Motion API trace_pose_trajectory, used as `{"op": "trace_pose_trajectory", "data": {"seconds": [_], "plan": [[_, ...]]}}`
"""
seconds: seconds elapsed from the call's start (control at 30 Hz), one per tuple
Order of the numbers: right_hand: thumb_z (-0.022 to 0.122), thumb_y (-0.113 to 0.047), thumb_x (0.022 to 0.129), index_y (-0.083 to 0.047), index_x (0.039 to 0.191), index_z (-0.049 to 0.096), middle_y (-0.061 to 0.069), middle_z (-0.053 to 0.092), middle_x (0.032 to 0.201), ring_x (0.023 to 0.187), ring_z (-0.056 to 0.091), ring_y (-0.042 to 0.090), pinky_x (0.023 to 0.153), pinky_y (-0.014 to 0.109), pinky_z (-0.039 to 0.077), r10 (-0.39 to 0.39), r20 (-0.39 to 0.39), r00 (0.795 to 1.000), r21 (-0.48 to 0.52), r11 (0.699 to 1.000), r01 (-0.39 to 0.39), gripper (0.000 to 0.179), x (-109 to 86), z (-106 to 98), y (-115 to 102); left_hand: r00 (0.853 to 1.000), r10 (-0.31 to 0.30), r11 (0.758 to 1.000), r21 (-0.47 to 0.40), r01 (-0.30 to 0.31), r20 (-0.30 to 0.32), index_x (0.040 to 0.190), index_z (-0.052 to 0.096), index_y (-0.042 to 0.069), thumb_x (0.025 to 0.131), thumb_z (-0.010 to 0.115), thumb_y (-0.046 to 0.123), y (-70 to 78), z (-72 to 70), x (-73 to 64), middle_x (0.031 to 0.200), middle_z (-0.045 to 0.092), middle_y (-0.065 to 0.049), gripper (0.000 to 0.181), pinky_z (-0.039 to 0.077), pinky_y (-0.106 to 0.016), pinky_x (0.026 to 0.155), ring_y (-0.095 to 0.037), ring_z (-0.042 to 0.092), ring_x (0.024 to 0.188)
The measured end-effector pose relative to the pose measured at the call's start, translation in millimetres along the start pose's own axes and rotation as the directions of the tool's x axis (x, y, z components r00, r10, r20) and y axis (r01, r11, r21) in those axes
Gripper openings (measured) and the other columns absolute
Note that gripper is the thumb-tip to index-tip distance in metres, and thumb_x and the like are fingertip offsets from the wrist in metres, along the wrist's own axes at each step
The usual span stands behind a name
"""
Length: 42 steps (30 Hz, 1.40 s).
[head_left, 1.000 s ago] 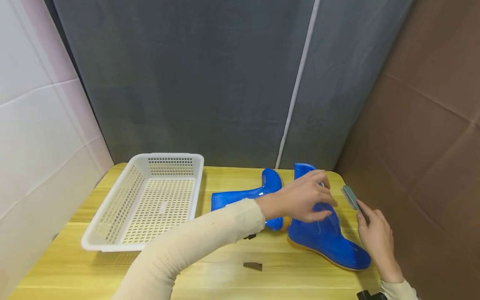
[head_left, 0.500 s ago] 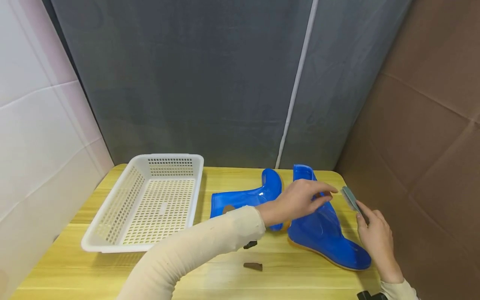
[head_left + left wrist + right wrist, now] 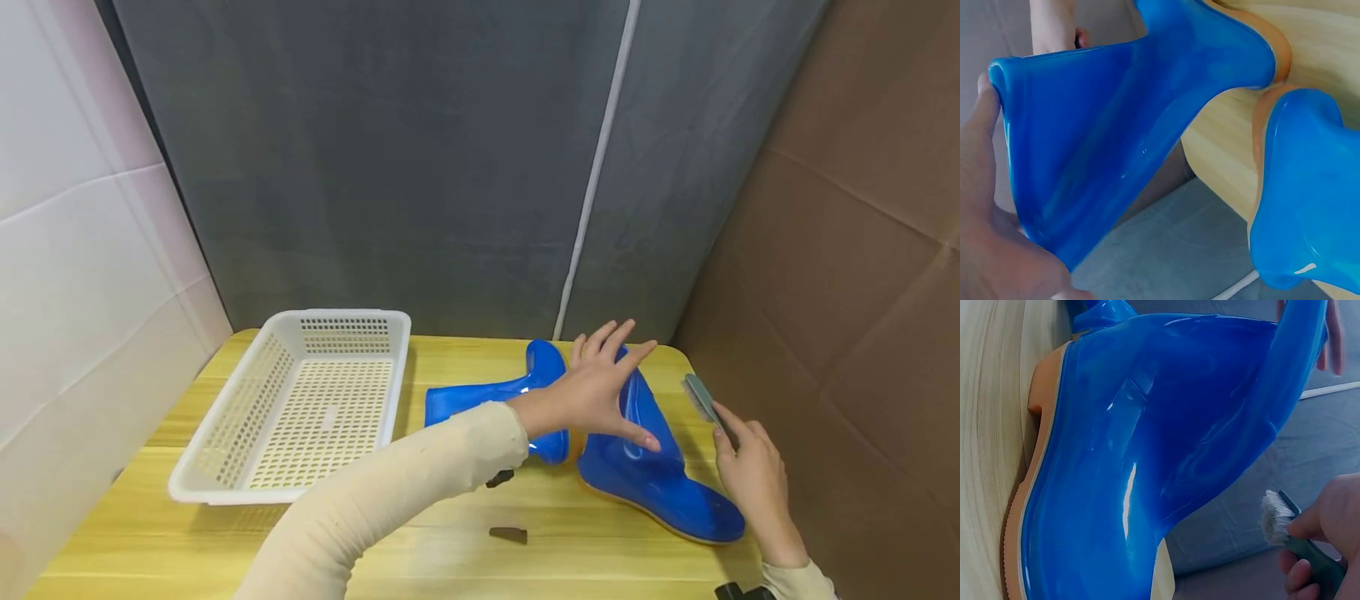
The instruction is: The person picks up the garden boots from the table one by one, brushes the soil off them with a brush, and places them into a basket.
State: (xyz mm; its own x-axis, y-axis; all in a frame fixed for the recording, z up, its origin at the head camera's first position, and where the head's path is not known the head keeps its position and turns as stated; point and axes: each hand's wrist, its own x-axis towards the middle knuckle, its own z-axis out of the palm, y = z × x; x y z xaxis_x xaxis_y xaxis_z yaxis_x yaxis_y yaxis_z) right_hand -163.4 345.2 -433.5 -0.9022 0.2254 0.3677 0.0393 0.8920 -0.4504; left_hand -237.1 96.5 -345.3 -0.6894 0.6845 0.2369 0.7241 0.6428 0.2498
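A blue rubber boot (image 3: 652,467) with a tan sole stands upright at the right of the table. My left hand (image 3: 596,396) is at the top of its shaft, fingers and thumb spread wide across the opening. In the left wrist view, a fingertip (image 3: 984,87) touches the rim, and the shaft looks stretched wide. My right hand (image 3: 753,483) grips a small scrubbing brush (image 3: 701,397) by its grey-green handle, just right of the boot. Its white bristles (image 3: 1274,517) face the boot, apart from it. A second blue boot (image 3: 480,398) lies on its side, partly behind my left forearm.
A white perforated plastic basket (image 3: 180,483) stands on the left of the wooden table (image 3: 420,558). A small dark brown piece (image 3: 508,534) lies near the front. Grey panels rise behind the table, and a brown sheet hangs at the right.
My left hand has turned and spread its fingers, which were bent and then held close together over the boot's shaft. My right hand and the brush have stayed almost still.
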Motion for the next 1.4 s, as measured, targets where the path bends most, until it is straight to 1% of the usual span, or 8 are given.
{"op": "trace_pose_trajectory", "data": {"seconds": [0.17,0.37,0.5,0.7,0.87,1.13,1.27,1.4], "plan": [[0.049,-0.022,0.103,-0.013,0.144,0.053,0.023,0.060,0.107,0.061,0.043,0.022,0.051,0.030,0.029,0.010,0.004,1.000,-0.007,1.000,-0.010,0.042,-1.0,-1,2,0.988,-0.141,0.986,-0.077,0.147,0.068,0.160,0.007,0.032,0.063,0.071,0.080,5.1,0.9,-3.8,0.167,-0.023,-0.002,0.125,0.021,-0.067,0.119,-0.038,-0.007,0.156],[0.049,-0.021,0.103,-0.013,0.144,0.053,0.024,0.060,0.107,0.059,0.042,0.023,0.050,0.031,0.028,0.010,-0.003,1.000,-0.006,1.000,-0.010,0.042,-1.3,-3,3,0.962,-0.226,0.961,-0.125,0.246,0.155,0.160,0.010,0.032,0.064,0.071,0.079,11.5,-6.5,-4.4,0.165,-0.028,-0.002,0.123,0.056,-0.044,0.098,-0.042,0.042,0.142],[0.050,-0.020,0.102,-0.013,0.143,0.053,0.025,0.060,0.108,0.061,0.044,0.024,0.051,0.030,0.028,0.007,-0.008,1.000,-0.013,1.000,-0.007,0.042,-1.4,-5,4,0.971,-0.158,0.966,-0.176,0.189,0.177,0.160,0.011,0.029,0.066,0.076,0.072,13.0,-8.7,-2.8,0.165,-0.027,-0.003,0.122,0.058,-0.032,0.093,-0.033,0.053,0.136],[0.050,-0.019,0.102,-0.012,0.143,0.053,0.024,0.060,0.107,0.061,0.044,0.024,0.051,0.030,0.029,0.015,-0.005,1.000,-0.013,1.000,-0.015,0.042,-1.2,-8,4,0.988,0.004,0.968,-0.248,0.035,0.156,0.159,0.008,0.032,0.067,0.082,0.060,8.3,-5.1,2.4,0.163,-0.032,0.007,0.122,0.056,-0.031,0.097,-0.030,0.042,0.145],[0.050,-0.018,0.102,-0.011,0.143,0.053,0.024,0.060,0.106,0.061,0.044,0.024,0.052,0.030,0.030,0.011,-0.007,1.000,-0.016,1.000,-0.011,0.042,-1.1,-10,3,0.979,0.122,0.961,-0.266,-0.075,0.161,0.159,0.006,0.033,0.069,0.082,0.058,0.3,-5.6,7.9,0.161,-0.034,0.009,0.121,0.056,-0.025,0.094,-0.024,0.044,0.144],[0.051,-0.017,0.101,-0.011,0.142,0.054,0.024,0.060,0.107,0.061,0.044,0.023,0.051,0.030,0.030,0.010,-0.024,1.000,-0.015,1.000,-0.010,0.041,-0.7,-11,3,0.970,-0.026,0.996,-0.075,0.045,0.240,0.159,-0.001,0.038,0.070,0.073,0.071,-6.0,-16.4,8.6,0.163,-0.032,0.007,0.120,0.059,-0.022,0.074,-0.032,0.052,0.137],[0.051,-0.017,0.101,-0.011,0.142,0.054,0.024,0.060,0.107,0.062,0.044,0.024,0.052,0.030,0.030,0.009,-0.026,1.000,-0.012,1.000,-0.009,0.041,-0.8,-11,3,0.966,-0.015,0.990,-0.133,0.051,0.259,0.160,-0.001,0.032,0.073,0.077,0.061,-4.5,-18.0,9.2,0.163,-0.033,0.004,0.121,0.057,-0.017,0.077,-0.022,0.064,0.123],[0.051,-0.016,0.101,-0.011,0.143,0.053,0.024,0.059,0.107,0.061,0.043,0.023,0.051,0.030,0.029,0.010,-0.019,1.000,-0.009,1.000,-0.010,0.042,-1.1,-11,4,0.964,0.017,0.974,-0.223,0.044,0.266,0.160,0.000,0.026,0.074,0.084,0.043,-5.3,-18.0,9.7,0.163,-0.033,0.003,0.122,0.056,-0.017,0.087,-0.022,0.057,0.132]]}}
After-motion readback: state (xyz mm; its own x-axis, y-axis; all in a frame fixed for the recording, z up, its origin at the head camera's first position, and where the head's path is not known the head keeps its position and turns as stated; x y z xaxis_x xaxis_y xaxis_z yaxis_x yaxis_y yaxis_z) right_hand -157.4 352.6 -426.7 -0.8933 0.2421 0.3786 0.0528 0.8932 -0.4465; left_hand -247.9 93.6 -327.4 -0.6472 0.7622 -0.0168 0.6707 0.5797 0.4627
